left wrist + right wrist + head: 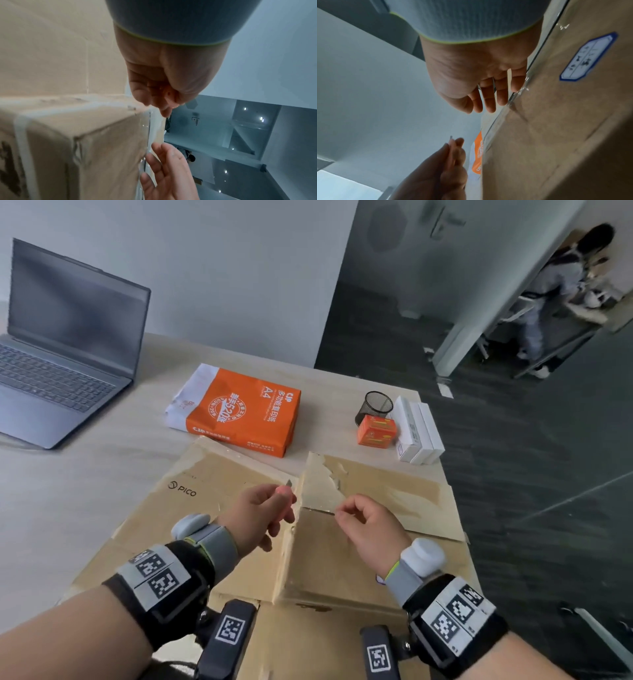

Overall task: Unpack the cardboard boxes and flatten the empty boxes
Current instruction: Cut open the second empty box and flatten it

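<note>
A brown cardboard box point(212, 491) with a PICO logo lies on the table in front of me. My left hand point(270, 505) grips a pink utility knife point(287, 491) with its short blade pointing up and away, just left of the box's middle seam. My right hand point(342, 513) pinches the near edge of a wide strip of clear tape point(318, 484) that stands peeled up from the seam. In the left wrist view the knife point(165, 94) sits in the curled left hand point(159, 102) beside the taped box point(89, 135). The right wrist view shows the right hand's fingers point(489, 100) against the box point(556, 128).
An orange pack of A4 paper point(239, 414) lies just beyond the box. A black mesh cup point(375, 405), a small orange box point(376, 431) and white boxes point(418, 429) stand at the back right. An open laptop point(61, 347) is at the far left. A person point(555, 292) is in the doorway.
</note>
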Tool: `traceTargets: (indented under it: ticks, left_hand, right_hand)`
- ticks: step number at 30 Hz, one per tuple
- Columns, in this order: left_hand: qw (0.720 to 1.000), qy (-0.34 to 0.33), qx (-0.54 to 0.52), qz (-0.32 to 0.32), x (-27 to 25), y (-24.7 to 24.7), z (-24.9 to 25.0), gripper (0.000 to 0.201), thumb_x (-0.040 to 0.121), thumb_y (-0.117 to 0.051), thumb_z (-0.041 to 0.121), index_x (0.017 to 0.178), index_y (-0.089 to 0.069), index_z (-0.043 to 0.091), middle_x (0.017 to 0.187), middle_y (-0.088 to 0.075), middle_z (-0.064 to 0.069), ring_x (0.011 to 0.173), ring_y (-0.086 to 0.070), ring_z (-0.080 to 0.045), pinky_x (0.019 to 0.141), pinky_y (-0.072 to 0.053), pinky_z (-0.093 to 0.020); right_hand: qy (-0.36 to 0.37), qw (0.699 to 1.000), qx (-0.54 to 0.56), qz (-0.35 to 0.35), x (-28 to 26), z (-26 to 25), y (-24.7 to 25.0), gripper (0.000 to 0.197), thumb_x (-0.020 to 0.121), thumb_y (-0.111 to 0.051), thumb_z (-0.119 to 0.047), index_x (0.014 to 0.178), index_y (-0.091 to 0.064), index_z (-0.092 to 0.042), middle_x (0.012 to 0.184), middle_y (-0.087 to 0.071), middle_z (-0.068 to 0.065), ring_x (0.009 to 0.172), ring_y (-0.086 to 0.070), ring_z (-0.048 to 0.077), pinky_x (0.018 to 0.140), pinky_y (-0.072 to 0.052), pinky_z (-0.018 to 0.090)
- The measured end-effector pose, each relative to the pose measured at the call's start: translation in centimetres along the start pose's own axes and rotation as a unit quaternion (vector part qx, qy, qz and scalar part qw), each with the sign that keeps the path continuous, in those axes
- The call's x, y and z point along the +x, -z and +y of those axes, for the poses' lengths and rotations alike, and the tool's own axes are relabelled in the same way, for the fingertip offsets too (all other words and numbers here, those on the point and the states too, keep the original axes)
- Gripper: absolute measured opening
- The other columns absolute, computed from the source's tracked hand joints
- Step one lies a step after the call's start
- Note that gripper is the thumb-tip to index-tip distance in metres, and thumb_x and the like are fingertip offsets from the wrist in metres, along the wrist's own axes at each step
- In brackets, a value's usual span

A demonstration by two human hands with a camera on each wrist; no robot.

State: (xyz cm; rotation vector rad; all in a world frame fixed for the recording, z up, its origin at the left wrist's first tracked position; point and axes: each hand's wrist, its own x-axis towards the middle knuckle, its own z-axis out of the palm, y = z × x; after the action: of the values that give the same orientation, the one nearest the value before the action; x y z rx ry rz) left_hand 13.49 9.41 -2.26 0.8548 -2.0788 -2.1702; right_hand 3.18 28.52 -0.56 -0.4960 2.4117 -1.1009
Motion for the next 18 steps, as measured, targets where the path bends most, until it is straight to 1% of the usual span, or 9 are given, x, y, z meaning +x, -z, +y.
traceTargets:
  ticks: [3,4,5,7,9,12,14,16,18]
  left_hand:
    - [0.998,0.022,0.063,-0.008,0.8,1.2,-0.8,0.033,0.105,-0.05,0.035,0.096,-0.07,0.011,0.075,-0.064,-0.005,0.058,-0.049,-0.016,0.051,-0.05,-0.03]
    - [0.997,0.031,0.065,-0.01,1.0,1.5,-1.0,0.032,0.104,-0.051,0.034,0.094,-0.071,0.011,0.074,-0.063,-0.006,0.058,-0.049,-0.016,0.051,-0.051,-0.031]
    - [0.997,0.041,0.058,-0.009,1.1,1.6,-1.1,0.031,0.103,-0.052,0.032,0.093,-0.071,0.01,0.072,-0.062,-0.007,0.057,-0.05,-0.017,0.052,-0.053,-0.031]
    - [0.998,0.053,0.032,-0.004,1.6,1.9,-1.4,0.026,0.101,-0.056,0.029,0.093,-0.075,0.013,0.07,-0.062,-0.006,0.058,-0.053,-0.017,0.054,-0.056,-0.032]
    - [0.998,0.06,0.004,-0.01,1.8,1.9,-1.5,0.021,0.1,-0.059,0.029,0.097,-0.078,0.021,0.073,-0.061,-0.005,0.063,-0.056,-0.017,0.056,-0.057,-0.033]
    - [0.996,0.087,-0.026,-0.026,2.2,2.1,-1.5,0.017,0.097,-0.063,0.032,0.1,-0.079,0.026,0.08,-0.055,-0.005,0.067,-0.053,-0.018,0.055,-0.052,-0.03]
    - [0.989,0.127,-0.069,-0.036,2.4,2.1,-1.5,0.023,0.095,-0.065,0.037,0.101,-0.079,0.019,0.082,-0.051,-0.006,0.064,-0.048,-0.017,0.051,-0.043,-0.028]
    - [0.978,0.169,-0.116,-0.044,2.7,2.1,-1.7,0.039,0.098,-0.059,0.045,0.104,-0.077,0.012,0.078,-0.047,-0.003,0.059,-0.042,-0.014,0.047,-0.034,-0.024]
    - [0.968,0.188,-0.161,-0.041,3.1,2.0,-1.9,0.041,0.1,-0.056,0.043,0.105,-0.076,0.007,0.075,-0.046,-0.001,0.055,-0.039,-0.012,0.045,-0.029,-0.022]
  right_hand:
    - [0.0,0.997,-0.075,-0.006,0.6,-0.2,-0.6,0.005,0.092,-0.064,-0.03,0.087,-0.065,-0.032,0.085,-0.062,-0.012,0.07,-0.053,0.005,0.063,-0.042,0.014]
    - [0.007,0.995,-0.104,-0.007,0.8,-0.3,-0.9,0.005,0.092,-0.063,-0.03,0.09,-0.065,-0.034,0.09,-0.062,-0.014,0.076,-0.055,0.003,0.068,-0.042,0.012]
    - [0.014,0.991,-0.129,-0.009,1.0,-0.3,-1.1,0.005,0.091,-0.063,-0.032,0.093,-0.065,-0.036,0.095,-0.061,-0.016,0.085,-0.056,0.003,0.076,-0.044,0.014]
    - [0.025,0.983,-0.182,-0.024,1.1,-0.3,-1.5,0.017,0.089,-0.061,-0.04,0.104,-0.067,-0.036,0.104,-0.058,-0.017,0.102,-0.055,0.009,0.093,-0.047,0.025]
    - [0.02,0.969,-0.239,-0.056,1.1,-0.4,-1.6,0.03,0.089,-0.058,-0.045,0.117,-0.065,-0.035,0.114,-0.054,-0.017,0.115,-0.048,0.011,0.102,-0.043,0.032]
    - [0.012,0.96,-0.271,-0.07,1.3,-0.9,-1.8,0.033,0.09,-0.058,-0.046,0.122,-0.06,-0.037,0.121,-0.051,-0.015,0.122,-0.043,0.013,0.104,-0.041,0.035]
    - [0.006,0.961,-0.268,-0.069,1.5,-1.0,-1.8,0.031,0.088,-0.059,-0.047,0.118,-0.059,-0.039,0.119,-0.051,-0.015,0.121,-0.045,0.013,0.102,-0.043,0.036]
    - [0.0,0.96,-0.27,-0.07,1.7,-1.0,-1.9,0.029,0.087,-0.059,-0.048,0.115,-0.058,-0.039,0.118,-0.051,-0.016,0.12,-0.045,0.013,0.101,-0.043,0.036]
    - [0.002,0.96,-0.271,-0.067,1.7,-1.1,-2.0,0.028,0.087,-0.06,-0.048,0.114,-0.058,-0.039,0.118,-0.051,-0.015,0.121,-0.045,0.013,0.102,-0.043,0.036]
